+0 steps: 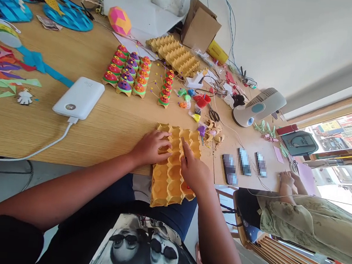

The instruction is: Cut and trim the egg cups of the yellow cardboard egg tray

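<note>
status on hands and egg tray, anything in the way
Left hand on egg tray. Right hand gripping thin tool over it. Tray overhangs table; purple packet close by.

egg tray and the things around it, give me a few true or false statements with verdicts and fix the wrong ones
1. The left hand and right hand are both at the egg tray. True.
2. The right hand holds nothing. False: it holds a thin tool.
3. A cable is plugged into the white power bank. True.
4. In the picture, the power bank lies right of the egg tray. False: it lies left.
5. Three phones lie on the table. True.
</note>
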### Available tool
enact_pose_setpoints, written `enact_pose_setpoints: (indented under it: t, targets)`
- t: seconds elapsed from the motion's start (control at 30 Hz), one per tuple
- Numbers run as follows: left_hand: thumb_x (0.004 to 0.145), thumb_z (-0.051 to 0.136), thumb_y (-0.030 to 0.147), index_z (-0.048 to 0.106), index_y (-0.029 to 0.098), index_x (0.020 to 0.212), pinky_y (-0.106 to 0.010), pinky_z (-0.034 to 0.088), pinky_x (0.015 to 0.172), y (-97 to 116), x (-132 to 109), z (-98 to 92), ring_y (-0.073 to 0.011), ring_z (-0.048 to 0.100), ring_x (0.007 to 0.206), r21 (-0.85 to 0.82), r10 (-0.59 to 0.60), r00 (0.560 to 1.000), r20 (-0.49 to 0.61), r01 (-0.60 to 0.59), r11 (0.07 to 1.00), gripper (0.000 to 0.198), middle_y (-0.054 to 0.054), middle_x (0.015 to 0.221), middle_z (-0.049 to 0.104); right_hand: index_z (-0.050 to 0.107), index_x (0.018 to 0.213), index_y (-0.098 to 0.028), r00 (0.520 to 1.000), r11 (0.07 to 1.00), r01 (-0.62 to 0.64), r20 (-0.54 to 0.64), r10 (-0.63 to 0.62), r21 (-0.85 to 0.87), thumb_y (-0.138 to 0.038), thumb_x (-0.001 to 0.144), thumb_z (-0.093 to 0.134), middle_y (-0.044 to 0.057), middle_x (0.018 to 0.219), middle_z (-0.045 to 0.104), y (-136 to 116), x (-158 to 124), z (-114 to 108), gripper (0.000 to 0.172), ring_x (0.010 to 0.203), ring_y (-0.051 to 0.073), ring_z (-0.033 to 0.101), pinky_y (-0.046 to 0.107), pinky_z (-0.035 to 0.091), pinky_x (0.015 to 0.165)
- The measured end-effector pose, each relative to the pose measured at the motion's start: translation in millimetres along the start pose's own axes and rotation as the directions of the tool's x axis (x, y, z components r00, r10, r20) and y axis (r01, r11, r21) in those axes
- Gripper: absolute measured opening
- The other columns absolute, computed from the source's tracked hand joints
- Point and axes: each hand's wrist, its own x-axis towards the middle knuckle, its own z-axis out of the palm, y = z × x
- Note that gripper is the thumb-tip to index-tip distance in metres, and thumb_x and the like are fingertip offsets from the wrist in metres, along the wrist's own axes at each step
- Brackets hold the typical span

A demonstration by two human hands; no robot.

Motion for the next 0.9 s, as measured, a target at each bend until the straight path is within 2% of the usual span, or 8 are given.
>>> enact_pose_setpoints:
  t: [0.27, 0.4, 0.63, 0.9]
  targets:
    - [0.087, 0.070, 0.051, 0.077, 0.026, 0.101, -0.050, 0.048, 0.106, 0, 0, 0.4, -0.0315, 0.057, 0.125, -0.011, -0.017, 1.000, 0.012, 0.017, 1.000, 0.029, -0.006, 0.142, 0.061, 0.013, 0.169, -0.029, 1.000, 0.998, -0.010, 0.002, 0.010, -0.060, -0.037, 0.108, 0.031, 0.010, 0.108, 0.080, -6, 4, 11, 0.064, 0.094, 0.028, 0.077, 0.035, 0.052, 0.072]
    - [0.087, 0.070, 0.052, 0.077, 0.025, 0.099, -0.050, 0.048, 0.105, 0, 0, 0.7, -0.0313, 0.058, 0.125, -0.002, -0.021, 1.000, 0.013, 0.021, 1.000, 0.030, -0.007, 0.141, 0.062, 0.012, 0.170, -0.021, 1.000, 0.995, -0.029, -0.012, 0.028, -0.097, -0.035, 0.107, 0.032, 0.013, 0.102, 0.080, -12, 5, 15, 0.067, 0.090, 0.028, 0.077, 0.035, 0.054, 0.071]
    - [0.086, 0.070, 0.051, 0.078, 0.026, 0.099, -0.050, 0.048, 0.106, 0, 0, 0.3, -0.0320, 0.058, 0.125, -0.005, -0.021, 1.000, 0.014, 0.021, 1.000, 0.030, -0.006, 0.141, 0.062, 0.013, 0.169, -0.026, 0.997, 0.997, -0.053, -0.059, 0.049, -0.058, -0.037, 0.108, 0.031, 0.010, 0.103, 0.080, -10, 3, 12, 0.065, 0.089, 0.028, 0.077, 0.036, 0.055, 0.072]
    - [0.087, 0.069, 0.053, 0.078, 0.026, 0.101, -0.051, 0.048, 0.106, 0, 1, 0.2, -0.0318, 0.058, 0.125, -0.010, -0.023, 0.999, 0.024, 0.023, 1.000, 0.031, -0.006, 0.141, 0.062, 0.009, 0.170, -0.021, 0.999, 0.999, -0.024, -0.041, 0.022, -0.048, -0.033, 0.106, 0.033, 0.012, 0.103, 0.080, -14, 7, 17, 0.069, 0.089, 0.029, 0.077, 0.038, 0.056, 0.073]
